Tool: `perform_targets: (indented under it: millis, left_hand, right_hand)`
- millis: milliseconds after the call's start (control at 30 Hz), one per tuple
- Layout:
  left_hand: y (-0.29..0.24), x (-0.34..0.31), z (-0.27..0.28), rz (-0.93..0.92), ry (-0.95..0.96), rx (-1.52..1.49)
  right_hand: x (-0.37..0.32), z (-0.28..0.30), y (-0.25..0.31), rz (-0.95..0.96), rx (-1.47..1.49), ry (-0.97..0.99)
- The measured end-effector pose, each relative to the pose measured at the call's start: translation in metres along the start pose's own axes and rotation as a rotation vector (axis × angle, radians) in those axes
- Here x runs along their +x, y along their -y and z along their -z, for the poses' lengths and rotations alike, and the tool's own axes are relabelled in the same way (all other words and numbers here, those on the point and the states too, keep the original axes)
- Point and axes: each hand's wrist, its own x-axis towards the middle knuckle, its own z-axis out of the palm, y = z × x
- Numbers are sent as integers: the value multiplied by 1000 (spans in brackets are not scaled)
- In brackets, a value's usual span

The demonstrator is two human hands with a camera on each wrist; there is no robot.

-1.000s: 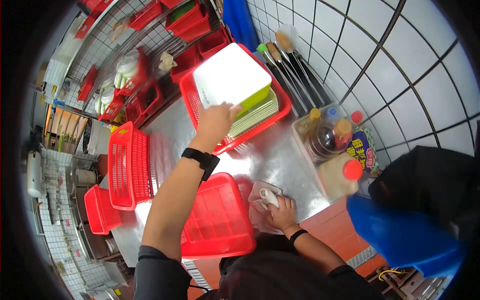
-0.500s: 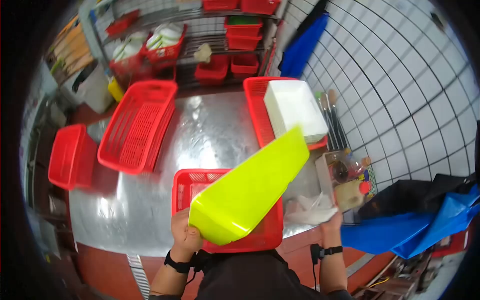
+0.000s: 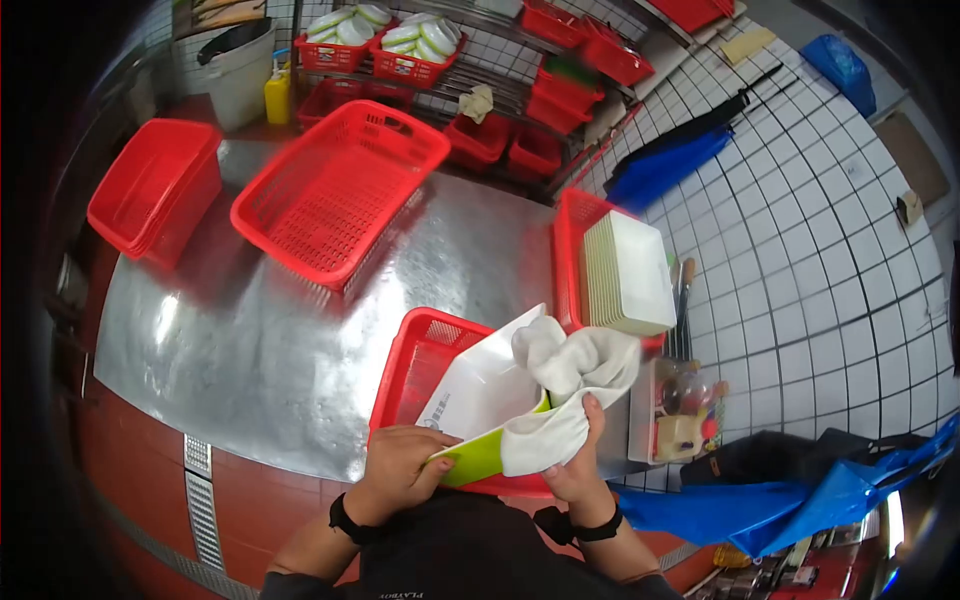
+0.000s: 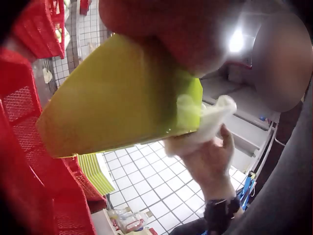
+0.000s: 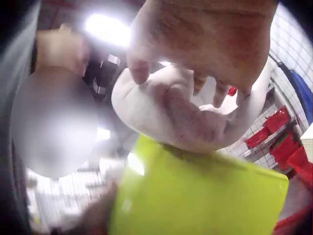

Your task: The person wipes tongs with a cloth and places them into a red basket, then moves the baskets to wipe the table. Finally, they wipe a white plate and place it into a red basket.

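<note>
A rectangular tray (image 3: 480, 375), white inside and lime green outside, is held tilted above a red basket (image 3: 397, 380) at the table's front edge. My left hand (image 3: 400, 465) grips its near left rim, thumb on the green side. Folded over the tray's near right rim is a white cloth (image 3: 550, 435), part of it bunched over the inside. My right hand (image 3: 582, 462) holds this cloth against the tray. The right wrist view shows the fingers curled into the cloth (image 5: 186, 110) above the green outside wall.
At the right, a stack of similar trays (image 3: 640, 275) sits in another red basket (image 3: 572, 250). Further left on the steel table (image 3: 270, 400) are a large red basket (image 3: 335, 200) and red bins (image 3: 150, 190). Bottles (image 3: 680, 435) stand by the tiled wall.
The tray has come from the stack at the right to the front basket and turned, its white inside now showing. My right hand has lifted the cloth from the table onto its rim.
</note>
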Motion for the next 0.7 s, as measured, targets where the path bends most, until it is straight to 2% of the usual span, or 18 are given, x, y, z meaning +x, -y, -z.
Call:
perform_targets:
  millis: [67, 100, 167, 233, 367, 467, 533, 567, 600, 667, 700]
  left_hand:
    - [-7, 0, 6, -9, 29, 42]
    - [-12, 2, 7, -57, 32, 85]
    - [-22, 7, 8, -119, 28, 133]
    - [-32, 10, 7, -220, 63, 150]
    - [-55, 15, -2, -370, 124, 152]
    - [-66, 16, -11, -408, 178, 122]
    - [-69, 15, -18, -408, 206, 110]
    - [-69, 15, -20, -401, 199, 83]
    - [-70, 15, -23, -392, 206, 56]
    - [-73, 14, -30, -376, 220, 1]
    - [-75, 13, -34, -378, 212, -42]
  right_hand:
    - [-1, 1, -11, -33, 107, -7]
    - [-2, 6, -21, -150, 163, -98]
    - [4, 24, -39, -196, 21, -191]
    - [12, 49, -57, -108, -173, -191]
    - [11, 91, -102, -226, 433, -443]
    - [27, 100, -92, -253, 763, -550]
    - [42, 89, -28, -352, 905, -489]
    - [44, 89, -21, -320, 780, -417]
    - [44, 90, -24, -304, 792, -425]
    - [45, 86, -41, -135, 1584, 101]
    - [39, 87, -44, -125, 1594, 92]
